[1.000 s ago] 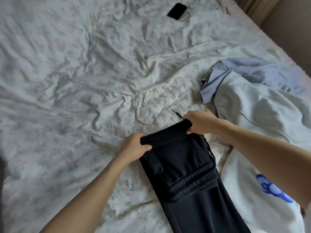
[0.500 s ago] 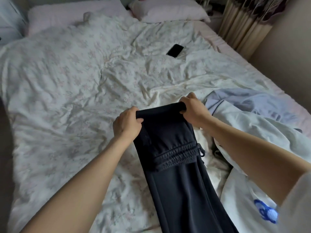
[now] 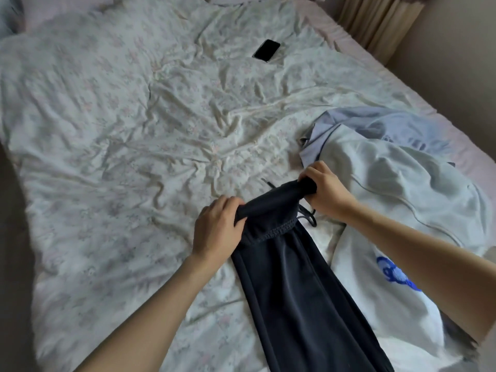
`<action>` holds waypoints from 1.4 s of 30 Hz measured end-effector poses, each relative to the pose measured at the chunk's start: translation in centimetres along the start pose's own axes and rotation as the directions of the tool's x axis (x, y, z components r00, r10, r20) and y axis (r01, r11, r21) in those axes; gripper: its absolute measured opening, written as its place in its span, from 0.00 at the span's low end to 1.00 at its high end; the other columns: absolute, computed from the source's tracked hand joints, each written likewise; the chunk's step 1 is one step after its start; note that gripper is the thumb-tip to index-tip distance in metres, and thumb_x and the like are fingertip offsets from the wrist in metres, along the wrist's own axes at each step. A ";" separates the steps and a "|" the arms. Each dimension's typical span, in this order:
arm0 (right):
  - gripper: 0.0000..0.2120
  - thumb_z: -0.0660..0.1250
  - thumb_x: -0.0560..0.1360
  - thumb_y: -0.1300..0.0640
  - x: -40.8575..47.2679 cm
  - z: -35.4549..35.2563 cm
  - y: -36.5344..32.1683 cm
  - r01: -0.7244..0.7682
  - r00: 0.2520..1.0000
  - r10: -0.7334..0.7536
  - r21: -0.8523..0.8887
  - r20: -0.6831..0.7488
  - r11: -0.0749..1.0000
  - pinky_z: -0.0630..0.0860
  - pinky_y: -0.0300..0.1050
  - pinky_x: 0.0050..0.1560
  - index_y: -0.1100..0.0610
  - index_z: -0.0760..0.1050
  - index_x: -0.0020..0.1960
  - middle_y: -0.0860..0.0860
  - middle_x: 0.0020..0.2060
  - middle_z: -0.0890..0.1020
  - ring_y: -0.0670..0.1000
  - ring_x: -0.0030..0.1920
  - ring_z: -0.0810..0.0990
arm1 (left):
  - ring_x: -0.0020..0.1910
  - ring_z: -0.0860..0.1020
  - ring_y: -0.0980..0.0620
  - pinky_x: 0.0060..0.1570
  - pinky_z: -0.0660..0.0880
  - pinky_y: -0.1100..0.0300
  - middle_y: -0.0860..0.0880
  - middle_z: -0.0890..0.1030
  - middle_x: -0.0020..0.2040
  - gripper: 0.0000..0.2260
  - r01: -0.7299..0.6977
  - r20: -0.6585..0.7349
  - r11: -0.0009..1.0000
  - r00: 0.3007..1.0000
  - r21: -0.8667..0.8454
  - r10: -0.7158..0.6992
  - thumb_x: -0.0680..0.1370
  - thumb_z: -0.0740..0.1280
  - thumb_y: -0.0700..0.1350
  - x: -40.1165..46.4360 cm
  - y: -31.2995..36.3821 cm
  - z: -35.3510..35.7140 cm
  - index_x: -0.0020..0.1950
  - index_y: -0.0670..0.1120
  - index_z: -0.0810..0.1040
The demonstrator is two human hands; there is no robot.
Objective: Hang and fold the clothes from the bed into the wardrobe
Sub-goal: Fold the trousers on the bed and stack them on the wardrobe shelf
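Both grips hold the folded far end of the dark trousers (image 3: pixel 290 277): the left hand (image 3: pixel 217 229) curls round its left corner, the right hand (image 3: pixel 326 190) its right corner. The trousers trail toward the viewer over the bed (image 3: pixel 107 157). Right of the trousers lies a white sweatshirt (image 3: pixel 402 197) over a pale blue shirt (image 3: pixel 375 124); beyond the trousers, a black phone (image 3: pixel 266 50).

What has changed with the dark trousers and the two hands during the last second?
Both hands, left hand and right hand, keep gripping the far end of the dark trousers. The folded-over part looks shorter now, bunched into a tighter roll between them. The phone and the white sweatshirt lie where they were.
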State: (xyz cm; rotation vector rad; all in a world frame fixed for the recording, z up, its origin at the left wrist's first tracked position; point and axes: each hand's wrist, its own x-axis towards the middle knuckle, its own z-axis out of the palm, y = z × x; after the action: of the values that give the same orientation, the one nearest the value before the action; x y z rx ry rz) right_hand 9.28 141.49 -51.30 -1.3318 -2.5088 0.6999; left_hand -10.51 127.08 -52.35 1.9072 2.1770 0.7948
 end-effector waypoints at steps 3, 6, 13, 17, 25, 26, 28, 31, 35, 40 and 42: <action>0.15 0.67 0.63 0.73 -5.6 0.4 1.2 0.092 0.996 -0.092 -0.006 -0.014 0.996 0.76 0.53 0.51 0.62 0.77 0.48 0.59 0.50 0.74 0.62 0.50 0.76 | 0.34 0.79 0.47 0.34 0.77 0.57 0.48 0.79 0.39 0.17 -0.126 0.054 0.992 0.991 0.010 0.125 0.60 0.79 0.37 -4.3 1.5 0.8 0.46 0.43 0.80; 0.16 0.69 0.63 0.69 -11.1 1.1 2.6 0.093 0.996 -0.092 -0.115 0.014 0.989 0.78 0.55 0.42 0.58 0.75 0.49 0.55 0.54 0.75 0.60 0.53 0.76 | 0.36 0.79 0.49 0.35 0.79 0.57 0.49 0.78 0.39 0.21 -0.222 0.112 0.975 0.969 0.000 0.221 0.57 0.80 0.37 -8.3 2.9 2.0 0.48 0.44 0.81; 0.24 0.74 0.54 0.69 -19.8 4.6 5.5 0.132 0.987 -0.096 -0.303 0.131 0.944 0.72 0.40 0.37 0.55 0.76 0.47 0.50 0.46 0.78 0.50 0.47 0.72 | 0.34 0.76 0.52 0.29 0.74 0.62 0.51 0.76 0.37 0.21 -0.229 0.390 0.973 0.894 -0.021 0.220 0.53 0.81 0.40 -16.0 4.8 6.8 0.43 0.47 0.82; 0.23 0.74 0.53 0.62 -23.3 7.5 7.9 0.132 0.952 -0.023 -0.344 0.304 0.930 0.76 0.44 0.36 0.49 0.79 0.47 0.47 0.45 0.78 0.52 0.45 0.80 | 0.52 0.74 0.51 0.50 0.74 0.59 0.51 0.74 0.52 0.16 -0.190 0.658 0.978 0.748 0.088 0.086 0.72 0.72 0.49 -18.7 5.6 8.5 0.58 0.47 0.76; 0.18 0.55 0.71 0.57 -18.4 8.8 5.6 0.089 0.992 -0.114 -0.334 -0.053 0.938 0.70 0.51 0.53 0.56 0.78 0.56 0.53 0.54 0.79 0.55 0.53 0.77 | 0.59 0.75 0.43 0.55 0.75 0.45 0.44 0.77 0.58 0.18 -0.058 0.282 0.987 0.959 0.150 0.013 0.76 0.56 0.48 -14.8 5.6 10.4 0.60 0.44 0.76; 0.20 0.55 0.73 0.57 -17.0 9.2 5.0 0.098 0.991 -0.123 -0.319 -0.058 0.943 0.69 0.52 0.59 0.57 0.75 0.61 0.54 0.59 0.77 0.55 0.59 0.74 | 0.64 0.72 0.41 0.61 0.71 0.42 0.42 0.75 0.63 0.20 -0.032 0.263 0.981 0.965 0.190 -0.020 0.76 0.55 0.49 -13.4 5.7 10.7 0.64 0.43 0.74; 0.24 0.53 0.74 0.55 -14.4 10.5 4.1 0.104 0.994 -0.103 -0.307 0.019 0.946 0.62 0.58 0.69 0.55 0.68 0.70 0.55 0.68 0.70 0.56 0.69 0.67 | 0.70 0.66 0.39 0.67 0.63 0.39 0.40 0.70 0.70 0.24 0.036 0.265 0.970 0.959 0.242 -0.102 0.77 0.53 0.52 -11.3 5.2 12.2 0.71 0.42 0.68; 0.26 0.47 0.78 0.48 -12.7 13.0 4.4 0.105 0.978 -0.026 -0.379 0.207 0.919 0.52 0.62 0.72 0.49 0.56 0.75 0.53 0.74 0.61 0.57 0.75 0.57 | 0.74 0.58 0.40 0.70 0.57 0.37 0.42 0.61 0.75 0.29 0.155 0.341 0.933 0.901 0.326 -0.269 0.78 0.48 0.59 -10.7 2.5 14.2 0.76 0.45 0.59; 0.26 0.39 0.78 0.41 -12.8 14.2 7.2 -0.060 0.957 0.150 -0.337 0.249 0.940 0.44 0.60 0.73 0.41 0.40 0.75 0.49 0.77 0.45 0.55 0.76 0.42 | 0.77 0.48 0.44 0.74 0.47 0.43 0.45 0.51 0.78 0.39 0.312 0.379 0.880 0.812 0.358 -0.443 0.72 0.37 0.69 -12.0 -1.5 15.0 0.78 0.48 0.45; 0.29 0.49 0.81 0.49 -14.8 12.6 7.8 -0.121 0.935 0.203 -0.276 0.291 0.953 0.47 0.54 0.75 0.50 0.39 0.77 0.54 0.77 0.44 0.55 0.76 0.44 | 0.76 0.40 0.46 0.71 0.39 0.40 0.47 0.43 0.78 0.40 0.204 0.496 0.913 0.787 0.352 -0.367 0.75 0.51 0.69 -9.8 -1.5 12.5 0.78 0.48 0.41; 0.30 0.54 0.80 0.53 -15.8 12.2 7.5 -0.079 0.948 0.175 -0.338 0.264 0.938 0.47 0.58 0.74 0.54 0.43 0.77 0.57 0.76 0.49 0.58 0.76 0.49 | 0.77 0.46 0.47 0.73 0.40 0.41 0.47 0.48 0.78 0.41 0.035 0.598 0.945 0.767 0.324 -0.233 0.75 0.56 0.65 -7.7 -1.0 11.6 0.77 0.48 0.38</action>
State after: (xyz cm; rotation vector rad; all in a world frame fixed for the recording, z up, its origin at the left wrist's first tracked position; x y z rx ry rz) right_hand 18.80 128.31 -65.10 -1.6194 -2.8921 0.5589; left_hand -4.89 123.09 -64.47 1.7454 2.0160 -0.2167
